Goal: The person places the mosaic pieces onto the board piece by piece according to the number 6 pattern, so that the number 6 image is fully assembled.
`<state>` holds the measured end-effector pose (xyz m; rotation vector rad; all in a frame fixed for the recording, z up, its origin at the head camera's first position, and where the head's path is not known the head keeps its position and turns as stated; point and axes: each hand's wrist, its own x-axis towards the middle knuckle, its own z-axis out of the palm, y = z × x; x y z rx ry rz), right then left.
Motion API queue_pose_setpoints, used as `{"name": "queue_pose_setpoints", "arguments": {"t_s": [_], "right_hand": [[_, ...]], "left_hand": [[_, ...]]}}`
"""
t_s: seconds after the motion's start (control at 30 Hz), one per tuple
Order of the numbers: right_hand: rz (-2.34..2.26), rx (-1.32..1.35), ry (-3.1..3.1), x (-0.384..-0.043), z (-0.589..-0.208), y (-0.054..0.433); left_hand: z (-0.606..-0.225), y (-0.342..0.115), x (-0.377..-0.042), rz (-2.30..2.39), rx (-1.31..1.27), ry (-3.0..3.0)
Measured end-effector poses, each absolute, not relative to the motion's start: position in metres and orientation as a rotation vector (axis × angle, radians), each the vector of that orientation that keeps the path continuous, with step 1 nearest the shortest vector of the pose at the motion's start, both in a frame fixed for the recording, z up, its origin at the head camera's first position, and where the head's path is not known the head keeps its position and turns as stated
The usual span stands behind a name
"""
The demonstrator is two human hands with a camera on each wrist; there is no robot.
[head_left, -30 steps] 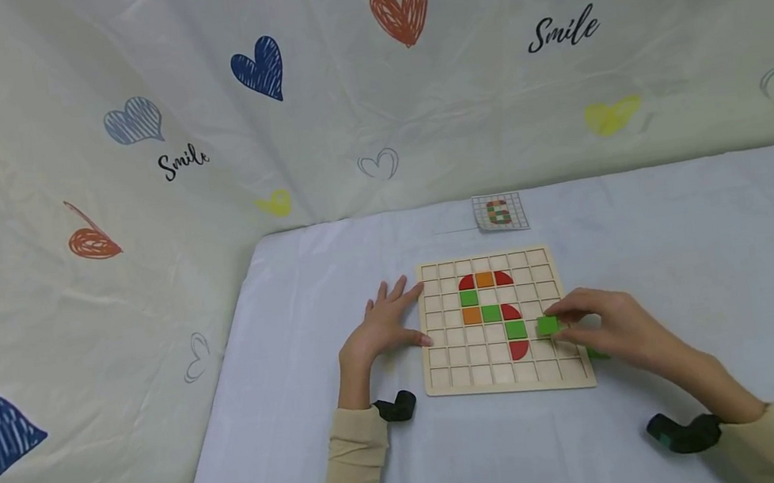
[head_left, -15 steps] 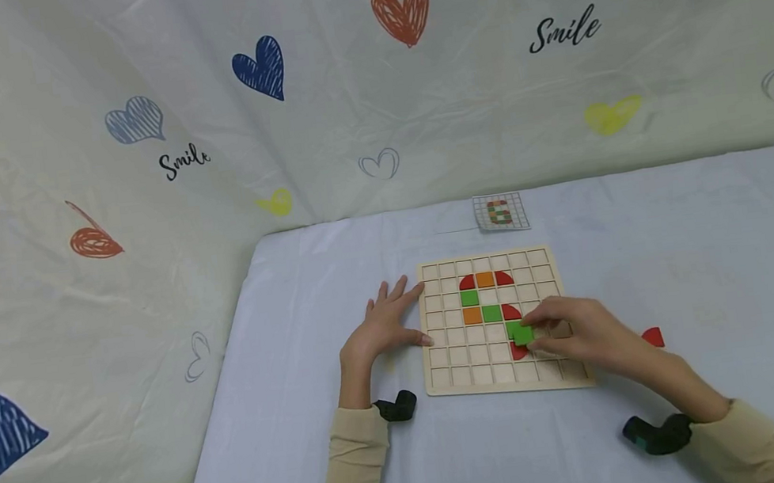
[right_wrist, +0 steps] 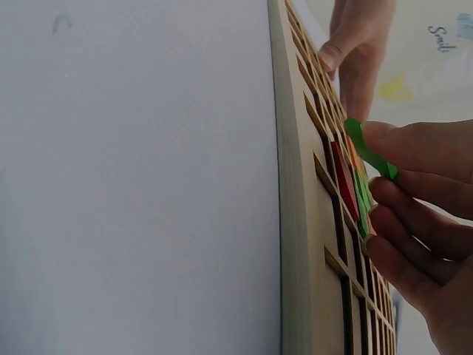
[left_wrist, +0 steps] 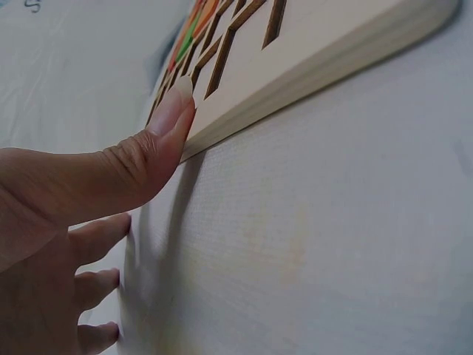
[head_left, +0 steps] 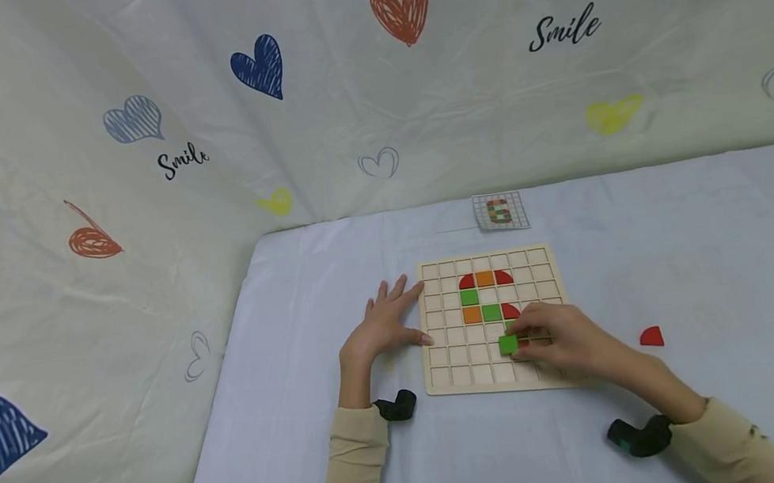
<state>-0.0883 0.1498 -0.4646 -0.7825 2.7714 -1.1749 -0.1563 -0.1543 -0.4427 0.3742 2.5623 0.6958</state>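
Between thumb and fingers my right hand (head_left: 561, 337) pinches a green square tile (head_left: 509, 345), held over the lower middle of a wooden grid board (head_left: 453, 379). The right wrist view shows this green tile (right_wrist: 371, 151) tilted, above the board's slots. Red, orange and green tiles sit in the grid, among them an orange tile (head_left: 472, 315) and a red quarter-round tile (head_left: 466, 282). My left hand (head_left: 384, 327) has its fingers spread at the board's left edge. In the left wrist view its thumb (left_wrist: 166, 122) rests on the board's rim.
A loose red quarter-round tile (head_left: 652, 336) lies on the white cloth right of the board. Behind the board is a small card (head_left: 501, 212) printed with a coloured grid pattern. A curtain with hearts stands behind the table.
My right hand has carried the green tile leftward over the board, from its right side to the lower middle. The loose red tile has come into view. My left hand stays put.
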Motion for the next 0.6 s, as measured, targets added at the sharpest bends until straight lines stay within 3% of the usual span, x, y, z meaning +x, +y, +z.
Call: {"name": "queue_pose_setpoints", "arguments": {"t_s": [0.6], "right_hand": [[-0.995, -0.767, 2.786, -0.085, -0.466, 0.131]], "left_hand": [[-0.442, -0.154, -0.157, 0.701, 0.364, 2.558]]}}
